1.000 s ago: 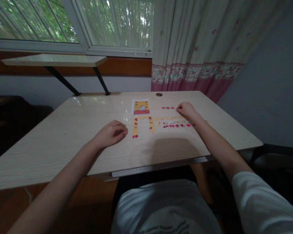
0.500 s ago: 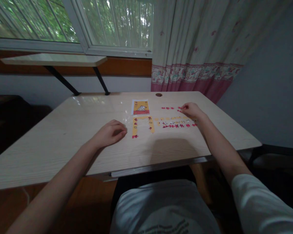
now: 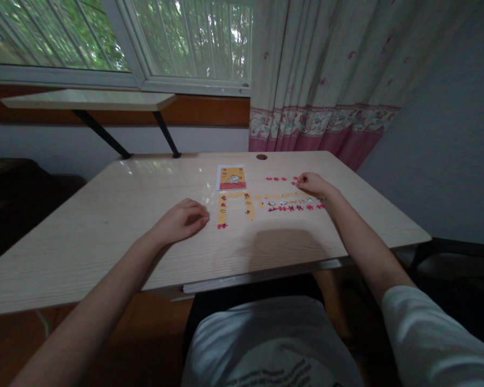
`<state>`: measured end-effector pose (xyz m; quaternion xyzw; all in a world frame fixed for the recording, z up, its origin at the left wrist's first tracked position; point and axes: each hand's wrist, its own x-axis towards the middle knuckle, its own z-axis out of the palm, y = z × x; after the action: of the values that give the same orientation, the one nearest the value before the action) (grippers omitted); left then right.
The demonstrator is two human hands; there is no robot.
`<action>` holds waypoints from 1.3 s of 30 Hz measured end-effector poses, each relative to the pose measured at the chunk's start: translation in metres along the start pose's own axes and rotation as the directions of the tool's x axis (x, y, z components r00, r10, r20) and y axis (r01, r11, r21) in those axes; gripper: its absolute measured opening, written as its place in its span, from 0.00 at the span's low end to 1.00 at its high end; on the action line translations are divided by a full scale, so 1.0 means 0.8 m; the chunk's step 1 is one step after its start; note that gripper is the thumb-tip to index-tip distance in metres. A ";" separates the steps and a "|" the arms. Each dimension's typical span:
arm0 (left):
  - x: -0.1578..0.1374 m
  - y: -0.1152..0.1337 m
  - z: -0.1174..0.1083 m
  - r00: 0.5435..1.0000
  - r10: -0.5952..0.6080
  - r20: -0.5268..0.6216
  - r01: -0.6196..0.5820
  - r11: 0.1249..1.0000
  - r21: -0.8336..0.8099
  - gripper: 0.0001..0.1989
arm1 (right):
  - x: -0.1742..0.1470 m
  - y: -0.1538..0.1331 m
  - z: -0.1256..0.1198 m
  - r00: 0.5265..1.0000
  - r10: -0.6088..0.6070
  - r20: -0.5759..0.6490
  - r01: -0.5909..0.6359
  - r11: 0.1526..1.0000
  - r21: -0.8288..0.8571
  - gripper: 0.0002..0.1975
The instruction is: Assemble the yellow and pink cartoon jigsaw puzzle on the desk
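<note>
My right hand [image 3: 312, 184] reaches to the far right of the desk, its thumb and fingers pinched at a small red jigsaw piece [image 3: 294, 183]. Just left of it lies a short row of red jigsaw pieces [image 3: 275, 179]. Nearer to me, rows of yellow, white and red pieces [image 3: 296, 207] are spread out, partly behind my right wrist. My left hand [image 3: 181, 221] rests on the desk with loosely curled fingers, nothing visible in them. Beside it is a partly joined yellow puzzle border [image 3: 221, 207], its lower left corner red. Above that lies a picture card [image 3: 233, 178] of a white cartoon figure.
The light wooden desk [image 3: 105, 242] has a round cable hole [image 3: 262, 157] near its back edge. A raised shelf [image 3: 89, 99] on black legs stands at the back left. Behind are a window [image 3: 193, 43] and a patterned curtain [image 3: 322, 80].
My right hand has shifted very slightly down and to the left at the red piece. My left hand and the puzzle border stay as they were.
</note>
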<state>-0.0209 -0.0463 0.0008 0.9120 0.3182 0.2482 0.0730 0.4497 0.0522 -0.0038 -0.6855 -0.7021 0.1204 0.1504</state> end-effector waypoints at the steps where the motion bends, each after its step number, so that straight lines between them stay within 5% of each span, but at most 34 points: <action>1: 0.000 0.000 0.000 1.000 0.002 -0.002 -0.002 1.000 0.000 0.12 | 0.000 0.001 0.001 1.000 -0.009 -0.009 0.009 1.000 0.027 0.06; 12: 0.000 -0.001 -0.001 1.000 0.005 0.025 -0.005 1.000 0.017 0.11 | -0.004 -0.003 0.009 0.991 -0.108 -0.075 0.123 0.964 0.234 0.07; 25: -0.001 -0.001 0.000 0.999 -0.012 0.031 0.012 1.000 0.008 0.11 | -0.005 -0.024 0.019 0.993 -0.112 -0.043 0.119 0.879 0.462 0.09; 34: 0.000 0.000 0.000 0.999 -0.012 0.032 0.012 1.000 -0.001 0.11 | -0.007 -0.038 0.016 0.995 -0.029 -0.099 0.047 0.983 0.179 0.10; 39: 0.001 0.001 -0.001 0.999 -0.012 0.029 0.012 1.000 -0.001 0.12 | -0.005 -0.055 0.016 0.999 -0.040 -0.019 0.040 0.998 0.046 0.09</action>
<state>-0.0205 -0.0466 0.0018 0.9136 0.3224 0.2345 0.0798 0.4045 0.0469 0.0006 -0.6686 -0.7113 0.1276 0.1750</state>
